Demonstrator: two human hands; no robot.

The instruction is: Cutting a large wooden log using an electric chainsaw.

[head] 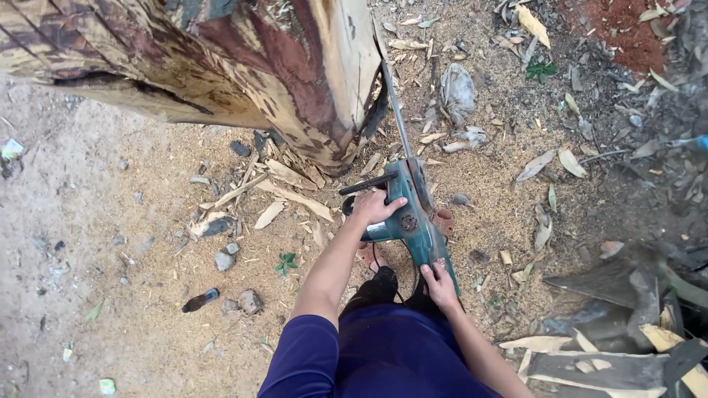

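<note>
Gripping a teal chainsaw (409, 221), the person stands over a sawdust-strewn ground (147, 295). Left hand (375, 206) is closed over the black front handle; right hand (440, 284) is closed on the rear grip. The saw sits just right of frame centre, its long axis running from about 5 o'clock at the rear grip to 11 o'clock at the bar tip. The bar (394, 110) points toward 12 o'clock, lying along the cut face of the log (295, 81) (contact appears edge-on; depth cannot be told). Judged good practice: both hands wrapped, feet clear, bar kept straight in line with the cut.
</note>
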